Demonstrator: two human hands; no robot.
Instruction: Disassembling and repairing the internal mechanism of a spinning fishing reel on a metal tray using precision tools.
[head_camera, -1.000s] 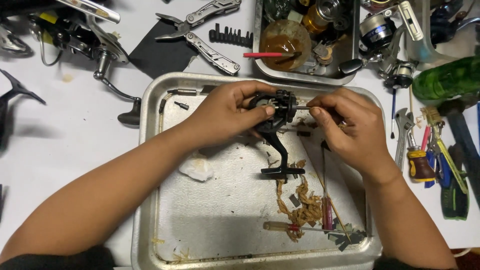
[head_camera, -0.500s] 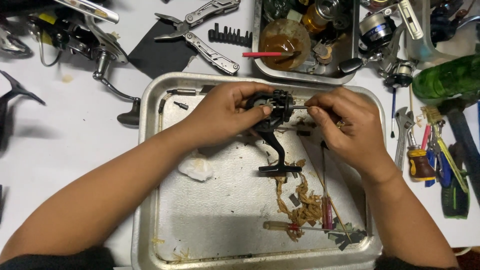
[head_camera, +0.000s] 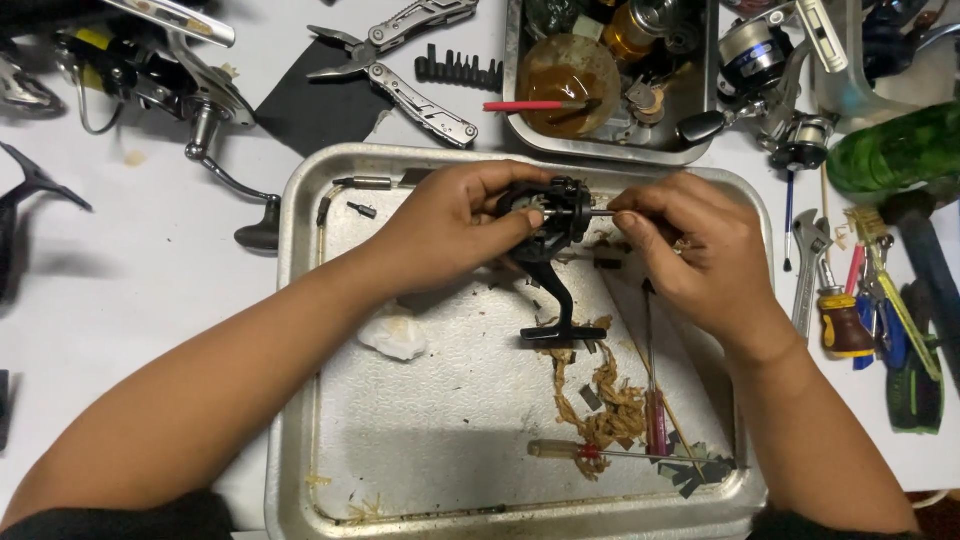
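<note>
1. While both hands work over the far half of the metal tray (head_camera: 300, 420), I see the left hand (head_camera: 450, 225) wrapped around a black fishing reel body (head_camera: 550, 215), fingers curled over its top and thumb pressed to its near side, clamped on it.
2. The reel body hangs just above the tray floor near the far edge, its black foot (head_camera: 560, 330) pointing down toward the middle of the tray.
3. My right hand (head_camera: 690, 250) pinches a thin metal shaft (head_camera: 600, 212) that sticks out of the reel's right side; thumb and forefinger are together on it, the other fingers folded.
4. On the tray floor, near the left forearm, lies a white wad (head_camera: 395, 337).
5. Toward the tray's near right corner lie brownish greasy shreds (head_camera: 610, 405), a red-handled tool (head_camera: 655, 425) and a slim screwdriver (head_camera: 600, 452) lying crosswise.
6. Beyond the tray's far edge on the desk sit a folding multi-tool (head_camera: 400, 60) and a smaller tray (head_camera: 520, 120) of parts with a jar of brown grease (head_camera: 570, 70).
7. At the desk's right edge lie a green bottle (head_camera: 895, 150), a small wrench (head_camera: 808, 270) and several hand tools; another reel (head_camera: 150, 70) lies at the far left corner.
</note>
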